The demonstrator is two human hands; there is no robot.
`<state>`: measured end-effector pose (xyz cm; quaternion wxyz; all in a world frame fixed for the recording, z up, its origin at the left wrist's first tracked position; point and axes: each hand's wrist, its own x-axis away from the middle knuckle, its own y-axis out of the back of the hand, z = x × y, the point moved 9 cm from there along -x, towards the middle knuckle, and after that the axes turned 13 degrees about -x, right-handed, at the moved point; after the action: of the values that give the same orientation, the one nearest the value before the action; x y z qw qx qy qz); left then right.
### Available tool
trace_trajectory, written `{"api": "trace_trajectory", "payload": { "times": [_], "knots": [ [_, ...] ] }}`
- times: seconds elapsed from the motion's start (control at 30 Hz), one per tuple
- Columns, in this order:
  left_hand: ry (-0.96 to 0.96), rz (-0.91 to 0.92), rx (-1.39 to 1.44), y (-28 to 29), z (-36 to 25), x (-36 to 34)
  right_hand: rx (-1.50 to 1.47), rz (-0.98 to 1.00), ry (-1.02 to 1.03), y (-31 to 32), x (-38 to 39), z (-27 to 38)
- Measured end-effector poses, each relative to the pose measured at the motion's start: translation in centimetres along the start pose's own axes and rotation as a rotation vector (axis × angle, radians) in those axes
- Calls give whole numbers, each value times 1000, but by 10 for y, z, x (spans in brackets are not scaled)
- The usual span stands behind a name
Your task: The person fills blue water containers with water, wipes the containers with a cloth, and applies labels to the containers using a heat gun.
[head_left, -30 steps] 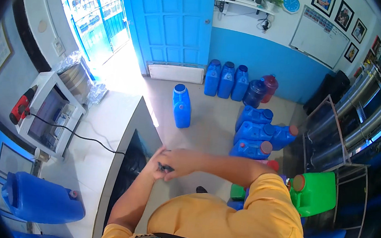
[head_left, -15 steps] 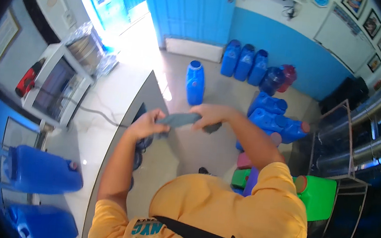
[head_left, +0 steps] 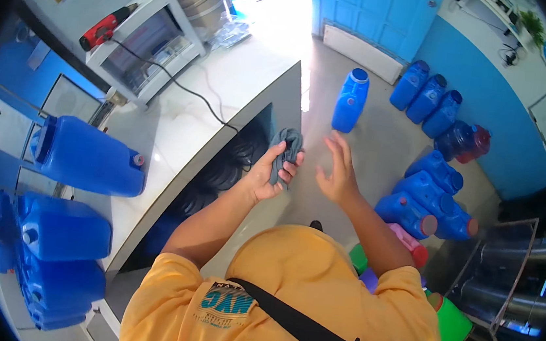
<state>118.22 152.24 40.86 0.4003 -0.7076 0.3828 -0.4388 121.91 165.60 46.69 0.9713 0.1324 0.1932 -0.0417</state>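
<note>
A grey cloth is bunched up in my left hand, the fingers curled round it. Just to its right, my right hand is held up with fingers apart and nothing in it. On the floor beyond that hand, an upright blue jug with a dark blue cap stands by itself. From this angle its cap and near side show, and my right fingertips appear close below its base; I cannot tell whether they touch.
A white counter on the left bears blue containers, a small white shelf and a red heat gun with a black cord. More jugs stand on the right floor. A metal rack is further right.
The cloth, stretched between both hands before, is now gathered in my left hand. My right hand has let go of it and opened. The view has turned, shifting the room rightward.
</note>
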Motion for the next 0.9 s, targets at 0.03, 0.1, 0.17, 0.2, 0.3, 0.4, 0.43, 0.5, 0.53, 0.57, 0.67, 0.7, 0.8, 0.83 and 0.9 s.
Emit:
{"api": "trace_trajectory", "payload": {
  "times": [0.03, 0.1, 0.17, 0.2, 0.3, 0.4, 0.43, 0.5, 0.53, 0.57, 0.67, 0.7, 0.8, 0.83, 0.9],
  "knots": [
    [2, 90, 124, -27, 7, 7, 270, -93, 257, 6, 7, 31],
    [69, 354, 167, -67, 31, 16, 244, -69, 467, -6, 8, 61],
    [219, 739, 257, -110, 55, 28, 208, -51, 734, -9, 4, 87],
    [230, 736, 266, -119, 61, 20, 192, -51, 784, -5, -5, 92],
    [331, 1294, 181, -196, 57, 47, 91, -3, 1140, 8, -14, 171],
    [358, 1494, 10, -238, 62, 50, 145, 159, 1359, 11, -21, 236],
    [357, 1562, -56, -244, 65, 52, 156, 185, 1401, 18, -22, 247],
    [428, 1512, 86, -246, 58, 42, 294, 219, 1398, 27, -32, 259],
    [466, 1485, 166, -244, 54, 34, 422, 221, 1342, 34, -43, 254],
    [485, 1448, 230, -244, 51, 32, 530, 225, 1300, 40, -52, 252],
    [503, 953, 142, -204, 32, -20, 799, 211, 1096, 66, -85, 201],
    [517, 708, -3, -182, 17, -42, 843, 181, 1025, 78, -94, 173],
    [336, 149, -1023, -120, -47, -115, 992, 323, 499, 84, -118, 70],
    [340, 150, -1016, -121, -53, -130, 1012, 330, 269, 90, -124, 36],
    [367, -11, -1829, -99, -70, -153, 1010, 354, 43, 91, -127, -3]
  ]
}}
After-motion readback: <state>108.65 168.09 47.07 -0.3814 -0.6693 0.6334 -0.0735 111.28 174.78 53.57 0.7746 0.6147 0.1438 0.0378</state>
